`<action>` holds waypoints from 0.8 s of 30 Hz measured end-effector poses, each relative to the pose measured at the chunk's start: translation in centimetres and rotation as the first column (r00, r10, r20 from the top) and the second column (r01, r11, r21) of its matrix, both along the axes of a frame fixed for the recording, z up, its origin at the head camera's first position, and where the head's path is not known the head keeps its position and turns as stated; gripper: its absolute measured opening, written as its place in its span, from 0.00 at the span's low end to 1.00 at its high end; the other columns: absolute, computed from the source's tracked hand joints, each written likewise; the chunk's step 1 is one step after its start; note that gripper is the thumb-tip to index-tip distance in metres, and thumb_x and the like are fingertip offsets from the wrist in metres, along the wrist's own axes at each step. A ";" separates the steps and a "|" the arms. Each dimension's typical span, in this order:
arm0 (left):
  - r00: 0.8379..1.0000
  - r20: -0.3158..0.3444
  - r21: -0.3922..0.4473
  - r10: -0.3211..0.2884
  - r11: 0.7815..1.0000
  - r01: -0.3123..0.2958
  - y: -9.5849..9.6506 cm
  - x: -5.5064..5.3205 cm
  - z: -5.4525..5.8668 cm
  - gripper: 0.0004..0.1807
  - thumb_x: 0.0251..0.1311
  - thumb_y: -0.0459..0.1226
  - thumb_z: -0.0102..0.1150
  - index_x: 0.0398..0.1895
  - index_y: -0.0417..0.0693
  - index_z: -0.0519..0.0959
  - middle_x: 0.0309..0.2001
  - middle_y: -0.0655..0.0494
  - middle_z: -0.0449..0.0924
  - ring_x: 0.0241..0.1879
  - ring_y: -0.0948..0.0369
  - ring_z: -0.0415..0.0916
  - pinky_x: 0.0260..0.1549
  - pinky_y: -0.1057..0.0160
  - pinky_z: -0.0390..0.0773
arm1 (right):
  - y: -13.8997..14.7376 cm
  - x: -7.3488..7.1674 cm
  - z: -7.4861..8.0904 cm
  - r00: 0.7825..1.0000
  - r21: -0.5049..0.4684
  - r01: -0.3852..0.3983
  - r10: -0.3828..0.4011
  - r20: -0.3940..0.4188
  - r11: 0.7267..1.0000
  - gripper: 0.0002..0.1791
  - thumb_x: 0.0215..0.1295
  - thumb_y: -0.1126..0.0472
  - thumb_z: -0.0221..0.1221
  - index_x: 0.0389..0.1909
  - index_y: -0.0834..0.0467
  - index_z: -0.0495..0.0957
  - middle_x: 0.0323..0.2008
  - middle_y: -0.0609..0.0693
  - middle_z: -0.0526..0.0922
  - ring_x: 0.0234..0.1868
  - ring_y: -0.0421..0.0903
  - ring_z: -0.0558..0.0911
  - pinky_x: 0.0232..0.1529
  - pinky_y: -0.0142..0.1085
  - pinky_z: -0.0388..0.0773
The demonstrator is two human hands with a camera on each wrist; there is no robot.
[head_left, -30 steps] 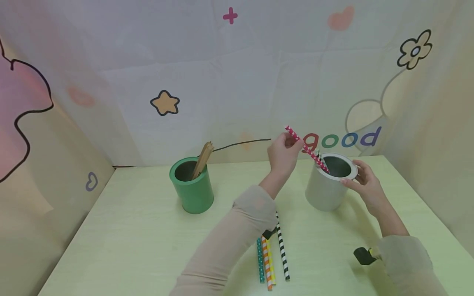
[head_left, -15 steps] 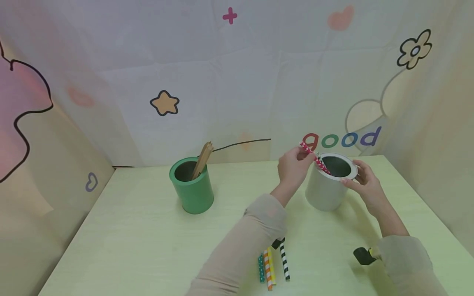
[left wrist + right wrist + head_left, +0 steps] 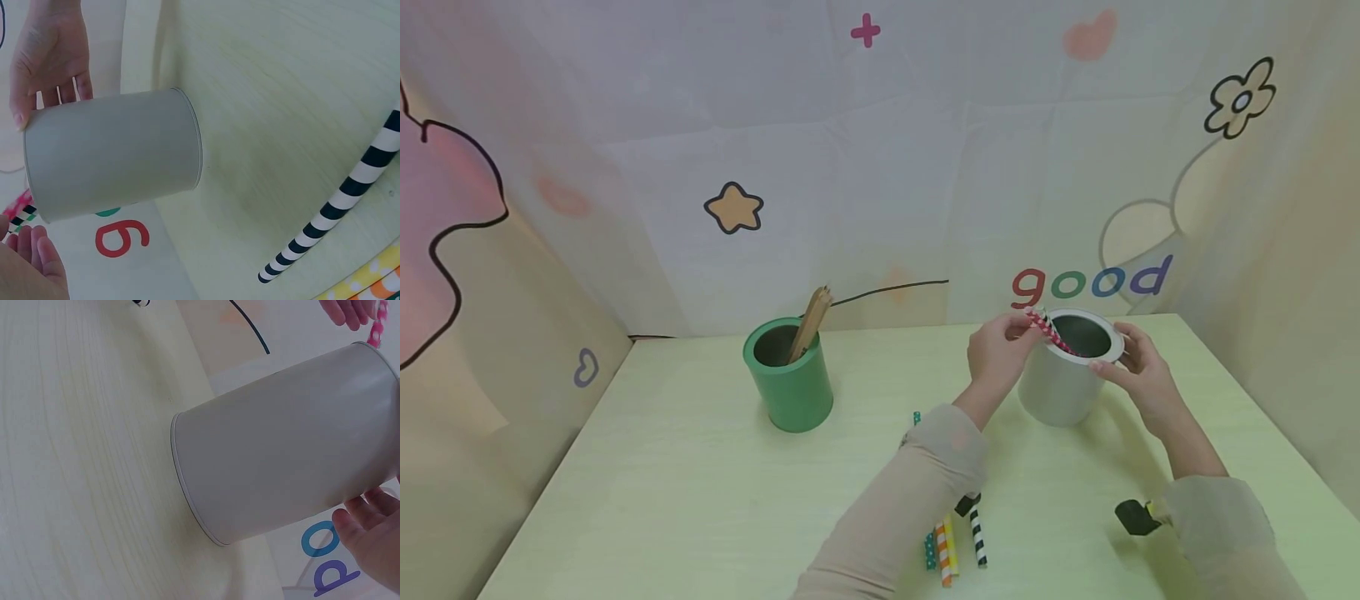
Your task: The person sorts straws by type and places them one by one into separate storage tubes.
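A pink paper straw with white dots (image 3: 1057, 335) leans into the mouth of a grey cylindrical holder (image 3: 1054, 390). My left hand (image 3: 1000, 354) pinches its upper end, just left of the holder's rim. A black-and-white striped straw (image 3: 24, 216) shows beside it at the rim in the left wrist view. My right hand (image 3: 1141, 377) grips the holder's rim from the right, thumb at the front. The holder stands upright on the table. Its inside bottom is hidden.
Several paper straws lie under my left forearm: a black-and-white striped one (image 3: 977, 537), a yellow one (image 3: 951, 546), an orange striped one (image 3: 943, 558) and a teal dotted one (image 3: 930, 552). A green holder (image 3: 793, 392) with wooden sticks (image 3: 811, 325) stands to the left.
My left hand has moved right and down, and the pink straw has sunk deeper into the grey holder. My right hand has stayed on the rim.
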State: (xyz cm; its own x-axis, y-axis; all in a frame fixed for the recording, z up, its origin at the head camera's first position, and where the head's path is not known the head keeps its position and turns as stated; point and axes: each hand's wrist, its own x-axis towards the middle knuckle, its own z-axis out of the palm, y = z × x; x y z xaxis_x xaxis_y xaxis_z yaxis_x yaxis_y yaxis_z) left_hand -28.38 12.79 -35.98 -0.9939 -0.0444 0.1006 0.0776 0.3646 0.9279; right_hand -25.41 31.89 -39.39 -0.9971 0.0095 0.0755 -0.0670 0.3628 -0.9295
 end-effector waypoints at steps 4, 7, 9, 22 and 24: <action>1.000 0.001 0.023 -0.023 0.999 0.023 -0.1 0.1 -0.1 0.08 0.50 0.46 0.60 0.33 0.57 0.80 0.30 0.66 0.81 0.31 0.70 0.75 0.31 0.72 0.72 | 0.0 0.1 0.0 1.000 0.009 0.002 -0.002 -0.006 1.000 0.35 0.62 0.56 0.51 0.66 0.47 0.44 0.65 0.62 0.47 0.66 0.59 0.50 0.62 0.42 0.56; 0.999 0.007 0.023 -0.037 0.999 0.037 -0.4 0.2 -0.3 0.08 0.51 0.45 0.60 0.34 0.56 0.80 0.32 0.65 0.81 0.33 0.69 0.77 0.33 0.72 0.74 | -0.1 0.1 0.0 1.000 0.011 0.004 -0.004 -0.006 1.000 0.35 0.62 0.55 0.52 0.66 0.47 0.44 0.65 0.62 0.47 0.66 0.59 0.50 0.62 0.41 0.57; 0.999 0.002 0.014 -0.046 0.999 0.046 -0.7 0.2 -0.4 0.09 0.51 0.45 0.60 0.35 0.55 0.80 0.33 0.64 0.81 0.33 0.68 0.78 0.34 0.72 0.74 | -0.1 0.1 0.1 1.000 0.009 0.005 -0.005 -0.003 1.000 0.35 0.62 0.55 0.52 0.66 0.47 0.44 0.65 0.63 0.47 0.66 0.60 0.50 0.62 0.43 0.56; 0.990 -0.064 -0.029 -0.123 0.992 0.122 -4.4 -0.5 -1.5 0.17 0.51 0.43 0.60 0.45 0.53 0.75 0.34 0.61 0.80 0.32 0.66 0.77 0.28 0.72 0.73 | 0.0 0.1 -0.1 1.000 -0.021 -0.001 0.000 -0.013 1.000 0.34 0.61 0.57 0.53 0.64 0.46 0.47 0.64 0.62 0.48 0.65 0.59 0.51 0.56 0.23 0.63; 0.988 -0.062 -0.042 -0.145 0.989 0.142 -5.2 -0.6 -1.6 0.18 0.52 0.43 0.60 0.47 0.53 0.73 0.34 0.60 0.80 0.32 0.66 0.77 0.26 0.72 0.73 | 0.1 0.1 -0.2 1.000 -0.028 -0.002 0.001 -0.020 1.000 0.34 0.61 0.57 0.53 0.64 0.45 0.47 0.63 0.60 0.49 0.65 0.58 0.52 0.54 0.21 0.64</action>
